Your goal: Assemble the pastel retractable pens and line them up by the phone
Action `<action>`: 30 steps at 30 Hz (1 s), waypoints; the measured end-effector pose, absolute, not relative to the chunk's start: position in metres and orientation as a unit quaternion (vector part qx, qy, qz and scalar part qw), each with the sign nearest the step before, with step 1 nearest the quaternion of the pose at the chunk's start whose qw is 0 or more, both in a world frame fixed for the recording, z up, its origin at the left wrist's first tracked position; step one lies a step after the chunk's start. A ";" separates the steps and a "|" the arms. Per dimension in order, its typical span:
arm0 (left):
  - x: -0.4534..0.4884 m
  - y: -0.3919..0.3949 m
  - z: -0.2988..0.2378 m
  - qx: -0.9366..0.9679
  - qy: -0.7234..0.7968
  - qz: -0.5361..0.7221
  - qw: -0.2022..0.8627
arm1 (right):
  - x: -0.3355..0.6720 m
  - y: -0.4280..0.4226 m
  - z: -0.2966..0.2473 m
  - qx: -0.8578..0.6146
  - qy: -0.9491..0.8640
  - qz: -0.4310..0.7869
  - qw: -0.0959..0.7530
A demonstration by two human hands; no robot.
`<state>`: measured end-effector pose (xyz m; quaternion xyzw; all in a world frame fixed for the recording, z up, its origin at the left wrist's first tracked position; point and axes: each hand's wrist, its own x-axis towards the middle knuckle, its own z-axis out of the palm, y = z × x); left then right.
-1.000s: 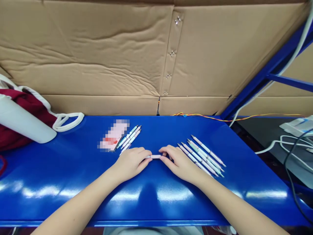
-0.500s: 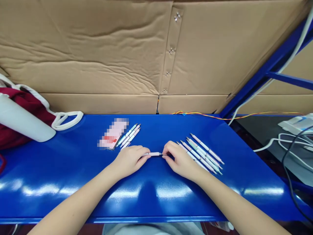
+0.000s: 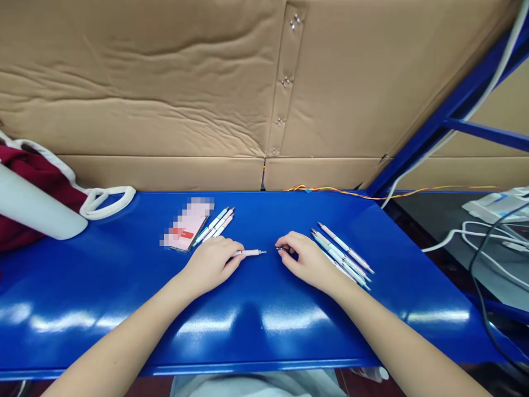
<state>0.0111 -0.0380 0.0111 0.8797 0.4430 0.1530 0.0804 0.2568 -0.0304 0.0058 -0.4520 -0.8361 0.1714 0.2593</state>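
Note:
My left hand pinches a pale pink pen, which lies level with its thin, narrow point facing right. Across a small gap, my right hand has thumb and forefinger closed on a small metal pen tip. Beside my right hand lies a slanted row of several pastel pens, partly covered by that hand. Beyond my left hand is a smaller group of pens, lying against a pink phone-like flat object that is partly pixelated.
A blue table carries everything. At left are a white cylinder and a dark red bag with white straps. Cardboard stands behind. On the right are a blue metal frame and white cables.
My right hand has drawn away to the right with the metal tip, leaving the pen's thin point bare. The pen in my left hand has shifted slightly left. The view has shifted a little.

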 end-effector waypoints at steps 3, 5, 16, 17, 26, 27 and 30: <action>0.010 -0.036 0.008 0.881 0.445 0.143 0.072 | 0.255 -0.032 0.001 -0.451 -0.826 0.212 0.265; 0.010 -0.035 0.005 0.882 0.443 0.148 0.065 | 0.251 -0.034 -0.001 -0.438 -0.826 0.243 0.259; 0.033 -0.047 -0.002 0.918 0.341 0.203 0.025 | 0.236 -0.045 -0.001 -0.386 -0.838 0.294 0.250; 0.034 -0.047 -0.002 0.920 0.338 0.198 0.022 | 0.237 -0.045 -0.001 -0.382 -0.845 0.286 0.243; 0.029 -0.049 0.003 0.905 0.386 0.171 0.041 | 0.252 -0.034 0.002 -0.386 -0.895 0.133 0.179; 0.028 -0.049 0.005 0.902 0.392 0.175 0.045 | 0.252 -0.035 0.003 -0.391 -0.895 0.125 0.172; 0.022 -0.046 0.010 0.886 0.420 0.191 0.045 | 0.247 -0.040 0.006 -0.399 -0.895 0.108 0.169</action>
